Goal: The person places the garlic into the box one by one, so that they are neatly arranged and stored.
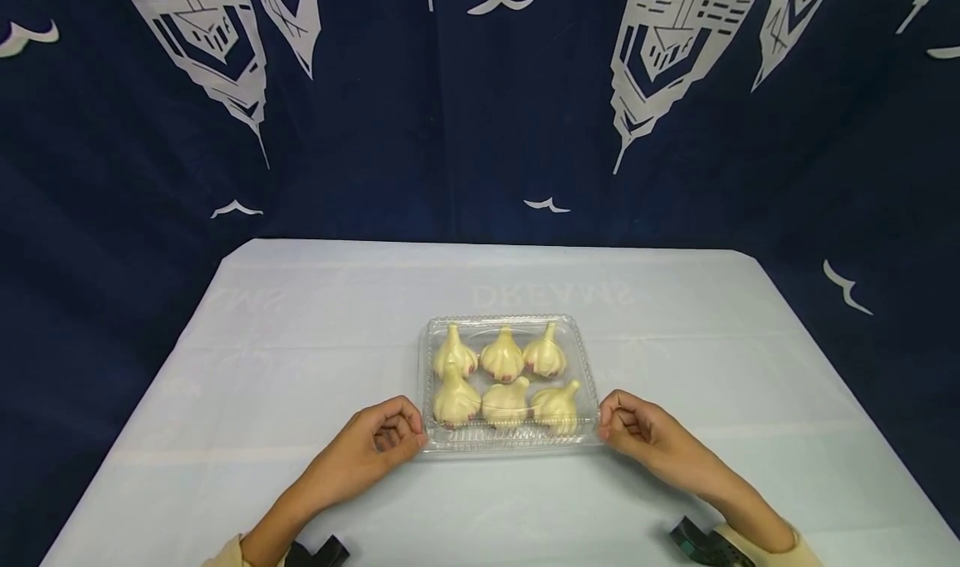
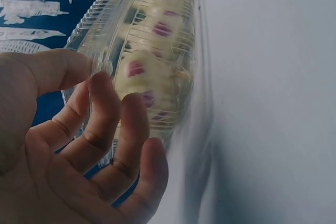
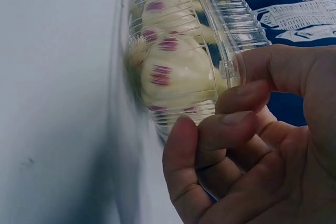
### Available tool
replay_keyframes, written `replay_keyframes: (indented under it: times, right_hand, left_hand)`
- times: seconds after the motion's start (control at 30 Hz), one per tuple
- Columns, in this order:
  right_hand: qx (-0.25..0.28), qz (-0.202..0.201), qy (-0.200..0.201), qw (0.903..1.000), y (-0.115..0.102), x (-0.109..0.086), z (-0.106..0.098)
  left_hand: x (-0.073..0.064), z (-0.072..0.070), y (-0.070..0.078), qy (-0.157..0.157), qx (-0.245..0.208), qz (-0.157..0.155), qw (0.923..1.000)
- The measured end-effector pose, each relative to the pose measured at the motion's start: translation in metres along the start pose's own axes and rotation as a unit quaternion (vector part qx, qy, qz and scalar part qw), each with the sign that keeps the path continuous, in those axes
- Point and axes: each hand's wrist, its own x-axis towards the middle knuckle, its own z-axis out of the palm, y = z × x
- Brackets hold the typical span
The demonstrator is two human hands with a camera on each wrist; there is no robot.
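Note:
A clear plastic clamshell box point(image 1: 510, 444) sits on the white tabletop, its lid down over several garlic bulbs point(image 1: 504, 357) laid in two rows. The bulbs are pale cream, with purple-red patches seen through the ribbed side in both wrist views. At the box's front left corner, my left hand point(image 1: 375, 444) pinches the rim between thumb and forefinger. My right hand point(image 1: 651, 440) does the same at the front right corner, its thumb and forefinger on the rim point(image 3: 231, 72). The other fingers of both hands are bent beside the box wall.
A white cloth point(image 1: 330, 300) covers the table, whose far edge meets a dark blue curtain point(image 1: 450, 133) printed with white buildings and birds. Black wrist devices point(image 1: 318, 553) sit at both cuffs, close to the table's near side.

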Motion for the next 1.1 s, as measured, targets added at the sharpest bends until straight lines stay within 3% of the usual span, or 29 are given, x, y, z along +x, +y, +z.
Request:
replay_keyframes:
  times: [0.17, 0.3, 0.47, 0.7, 1.1]
  right_hand:
    - [-0.005, 0.019, -0.015, 0.9997, 0.0, 0.0, 0.0]
    - [0.04, 0.028, -0.041, 0.9979, 0.002, 0.0, -0.001]
    - [0.092, 0.012, -0.057, 0.9941, 0.006, 0.002, 0.0]
    - [0.119, -0.002, -0.059, 0.9911, 0.007, 0.003, 0.001]
    - [0.123, 0.01, -0.034, 0.9918, 0.002, 0.003, 0.005]
  left_hand:
    - [0.0, 0.002, -0.003, -0.017, -0.023, 0.002, 0.9996]
    - [0.001, 0.005, -0.006, -0.026, -0.056, 0.001, 0.9981]
    - [0.002, 0.008, -0.009, -0.025, -0.096, -0.003, 0.9951]
    - [0.002, 0.012, -0.01, -0.018, -0.133, -0.02, 0.9907]
    - [0.001, 0.015, -0.007, -0.003, -0.145, -0.027, 0.989]
